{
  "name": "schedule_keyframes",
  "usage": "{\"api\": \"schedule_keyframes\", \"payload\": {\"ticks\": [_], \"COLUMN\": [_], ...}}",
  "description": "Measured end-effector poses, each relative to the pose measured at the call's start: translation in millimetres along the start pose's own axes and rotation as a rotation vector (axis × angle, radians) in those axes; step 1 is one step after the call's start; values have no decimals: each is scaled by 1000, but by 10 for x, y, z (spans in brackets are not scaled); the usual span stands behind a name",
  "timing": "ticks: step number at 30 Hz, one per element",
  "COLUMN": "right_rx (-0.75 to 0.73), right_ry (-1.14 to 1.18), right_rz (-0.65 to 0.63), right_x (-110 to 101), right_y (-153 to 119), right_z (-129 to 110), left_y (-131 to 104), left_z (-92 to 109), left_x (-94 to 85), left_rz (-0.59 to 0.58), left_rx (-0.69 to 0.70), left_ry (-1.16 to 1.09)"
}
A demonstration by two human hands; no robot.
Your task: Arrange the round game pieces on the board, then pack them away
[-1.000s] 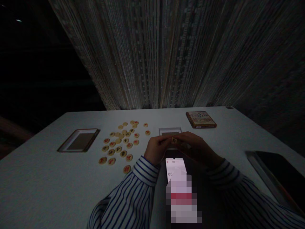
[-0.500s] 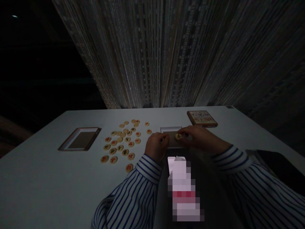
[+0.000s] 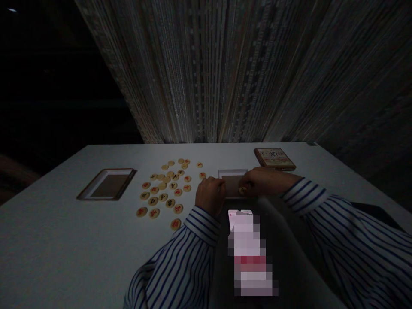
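My right hand [image 3: 265, 180] pinches a round wooden Chinese chess piece [image 3: 242, 189] over the right part of a shallow white-rimmed box [image 3: 233, 171]. Brown shows on the box's floor, and both hands hide parts of its sides. At the box's left side, my left hand [image 3: 210, 196] is closed with curled fingers; whatever it holds, if anything, is hidden. To the left of that hand, several more chess pieces [image 3: 170, 203] lie spread on the white table [image 3: 96, 240]. Some bear red characters, others black, and a few show a plain face.
Another shallow open box [image 3: 127, 182] with a brown rim lies at the left. A flat printed game box [image 3: 276, 158] rests at the back right. A lit phone [image 3: 240, 212], partly pixelated, is below my hands. A strand curtain [image 3: 206, 86] hangs behind the table.
My right hand has lowered the pinched chess piece slightly within the box area, and its character is now harder to see. The left hand stays nearly in place. The view has shifted a little.
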State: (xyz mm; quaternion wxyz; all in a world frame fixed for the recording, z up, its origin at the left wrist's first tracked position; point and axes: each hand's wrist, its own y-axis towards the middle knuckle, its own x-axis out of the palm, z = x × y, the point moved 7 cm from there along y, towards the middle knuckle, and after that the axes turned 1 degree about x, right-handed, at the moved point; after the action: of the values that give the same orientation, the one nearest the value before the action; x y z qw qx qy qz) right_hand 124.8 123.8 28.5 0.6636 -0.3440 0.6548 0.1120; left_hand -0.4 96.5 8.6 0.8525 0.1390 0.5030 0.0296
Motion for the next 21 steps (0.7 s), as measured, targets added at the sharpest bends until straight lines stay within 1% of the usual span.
{"api": "schedule_keyframes", "payload": {"ticks": [7, 12, 21], "right_rx": [9, 29, -9], "right_ry": [-75, -72, -71], "right_rz": [-68, -71, -44], "right_x": [32, 45, -1], "right_y": [50, 67, 65], "right_z": [-73, -67, -22], "left_y": [3, 9, -8], "left_z": [-7, -15, -22], "left_x": [9, 36, 29], "left_rz": [-3, -22, -37], "left_rx": [3, 7, -18], "left_ry": [26, 32, 34]}}
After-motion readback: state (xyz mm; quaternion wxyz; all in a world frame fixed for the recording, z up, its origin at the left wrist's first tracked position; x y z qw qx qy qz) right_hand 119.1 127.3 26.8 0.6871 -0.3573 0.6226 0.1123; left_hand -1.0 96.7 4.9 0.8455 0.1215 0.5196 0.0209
